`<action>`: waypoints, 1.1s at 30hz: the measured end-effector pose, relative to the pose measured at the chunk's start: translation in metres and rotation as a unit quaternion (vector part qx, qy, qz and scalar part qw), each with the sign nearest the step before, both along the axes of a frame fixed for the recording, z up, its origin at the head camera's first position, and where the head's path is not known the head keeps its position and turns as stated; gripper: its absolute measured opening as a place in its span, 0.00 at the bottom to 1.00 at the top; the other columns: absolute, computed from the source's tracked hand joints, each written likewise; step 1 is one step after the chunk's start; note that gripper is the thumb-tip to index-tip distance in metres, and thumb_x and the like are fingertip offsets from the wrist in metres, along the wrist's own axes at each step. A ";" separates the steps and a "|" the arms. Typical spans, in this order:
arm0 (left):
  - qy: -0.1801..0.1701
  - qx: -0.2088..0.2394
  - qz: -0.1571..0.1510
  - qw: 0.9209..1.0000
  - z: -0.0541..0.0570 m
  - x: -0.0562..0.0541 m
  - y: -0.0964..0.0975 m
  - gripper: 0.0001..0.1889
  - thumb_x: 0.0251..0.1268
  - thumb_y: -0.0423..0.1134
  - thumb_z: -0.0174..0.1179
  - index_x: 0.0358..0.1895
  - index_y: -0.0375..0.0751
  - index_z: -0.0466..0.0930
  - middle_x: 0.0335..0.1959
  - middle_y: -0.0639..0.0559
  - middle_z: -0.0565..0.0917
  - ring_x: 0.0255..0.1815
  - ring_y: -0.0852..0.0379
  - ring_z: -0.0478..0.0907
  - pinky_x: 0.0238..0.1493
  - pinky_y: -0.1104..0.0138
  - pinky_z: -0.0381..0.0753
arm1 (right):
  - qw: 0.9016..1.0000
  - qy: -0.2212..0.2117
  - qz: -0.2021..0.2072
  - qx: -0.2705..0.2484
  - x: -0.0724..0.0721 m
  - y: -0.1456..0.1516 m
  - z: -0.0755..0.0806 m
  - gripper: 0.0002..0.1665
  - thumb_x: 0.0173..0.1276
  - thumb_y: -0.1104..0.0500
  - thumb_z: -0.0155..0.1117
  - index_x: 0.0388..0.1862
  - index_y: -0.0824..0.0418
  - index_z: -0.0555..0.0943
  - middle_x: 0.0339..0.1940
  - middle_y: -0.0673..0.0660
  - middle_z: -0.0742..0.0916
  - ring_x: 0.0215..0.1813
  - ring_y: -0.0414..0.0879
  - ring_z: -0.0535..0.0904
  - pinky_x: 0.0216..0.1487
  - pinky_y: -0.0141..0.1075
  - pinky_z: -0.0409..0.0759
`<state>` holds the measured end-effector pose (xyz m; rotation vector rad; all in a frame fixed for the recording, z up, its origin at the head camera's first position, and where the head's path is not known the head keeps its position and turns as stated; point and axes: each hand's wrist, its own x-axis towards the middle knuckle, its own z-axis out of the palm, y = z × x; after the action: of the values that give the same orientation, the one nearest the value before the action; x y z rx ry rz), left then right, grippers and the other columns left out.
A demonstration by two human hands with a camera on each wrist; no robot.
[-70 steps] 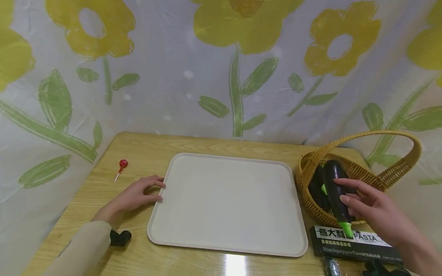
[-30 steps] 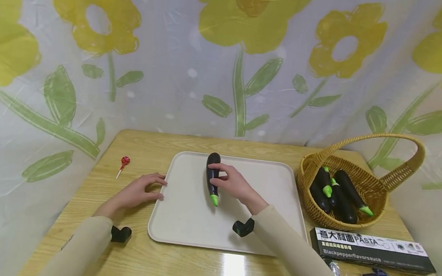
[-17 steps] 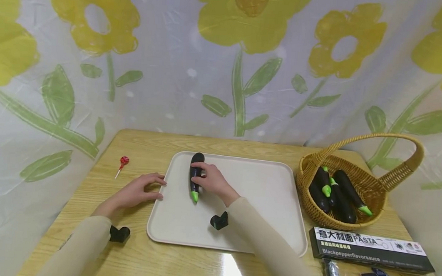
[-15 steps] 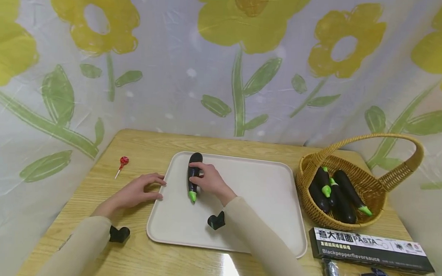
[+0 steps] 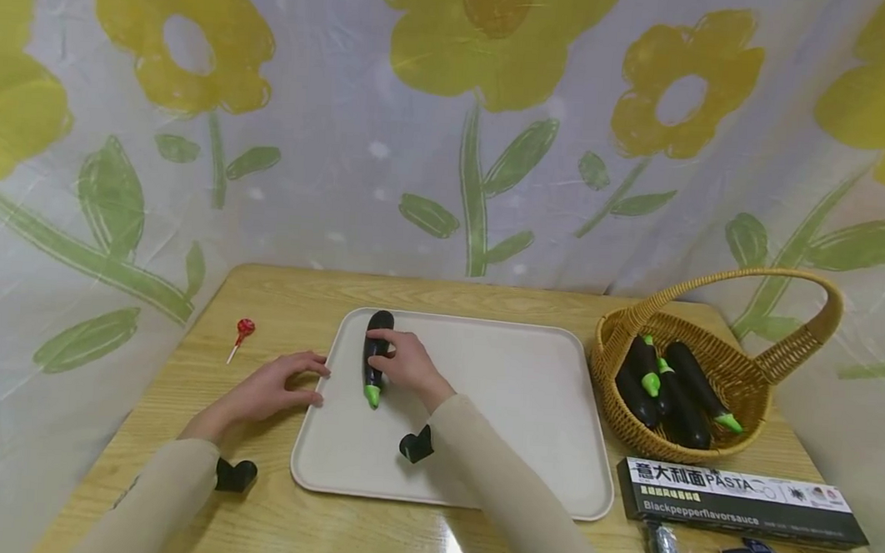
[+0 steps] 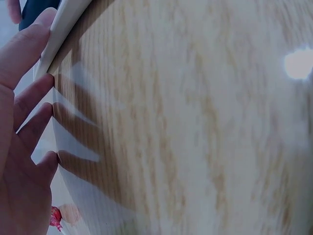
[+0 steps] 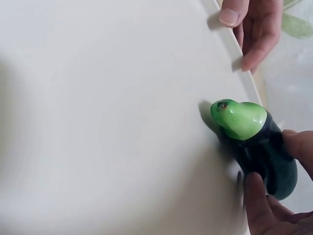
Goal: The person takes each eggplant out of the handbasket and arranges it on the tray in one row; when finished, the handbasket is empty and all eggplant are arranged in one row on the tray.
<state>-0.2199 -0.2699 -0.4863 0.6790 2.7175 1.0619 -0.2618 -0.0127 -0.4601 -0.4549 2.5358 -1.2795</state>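
Right hand pinches eggplant, left side of tray (left hand loosely spread, touching edge)! Placing, seemingly; next needs clean release.

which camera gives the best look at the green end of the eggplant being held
The right wrist view. The green end of the eggplant appears there large and close, clear of the fingers. The head view shows it too, but small, pointing toward the person; the left wrist view does not show it.
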 end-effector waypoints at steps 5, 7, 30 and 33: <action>-0.003 -0.003 0.000 1.000 0.000 0.001 -0.001 0.21 0.61 0.47 0.68 0.55 0.43 0.80 0.68 0.37 0.71 0.72 0.32 0.57 0.69 0.37 0.54 | 1.000 -0.002 -0.012 0.002 0.002 0.002 0.000 0.26 0.69 0.59 0.65 0.65 0.51 0.77 0.67 0.66 0.70 0.50 0.49 0.80 0.41 0.32 0.77; -0.005 -0.002 0.001 1.000 0.000 0.001 -0.001 0.21 0.61 0.47 0.68 0.55 0.44 0.80 0.68 0.37 0.70 0.72 0.32 0.57 0.69 0.37 0.54 | 1.000 -0.004 -0.015 0.000 0.003 0.003 0.001 0.26 0.69 0.59 0.65 0.65 0.51 0.76 0.67 0.66 0.69 0.49 0.49 0.80 0.40 0.32 0.78; 0.001 -0.001 -0.001 1.000 -0.001 0.000 0.000 0.21 0.61 0.47 0.68 0.55 0.44 0.80 0.68 0.37 0.71 0.72 0.33 0.57 0.69 0.38 0.55 | 0.999 -0.007 -0.034 -0.023 0.005 0.003 0.001 0.24 0.67 0.59 0.67 0.62 0.53 0.78 0.62 0.66 0.72 0.44 0.47 0.77 0.41 0.33 0.76; 0.001 -0.001 -0.001 1.000 -0.001 0.000 0.000 0.21 0.61 0.46 0.68 0.55 0.43 0.80 0.68 0.37 0.71 0.72 0.33 0.57 0.69 0.38 0.55 | 0.999 -0.011 -0.037 -0.029 0.005 0.004 0.000 0.25 0.66 0.60 0.67 0.62 0.53 0.78 0.62 0.67 0.71 0.45 0.47 0.79 0.41 0.32 0.78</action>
<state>-0.2201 -0.2701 -0.4869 0.6839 2.7178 1.0587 -0.2570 -0.0086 -0.4602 -0.3592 2.5239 -1.3801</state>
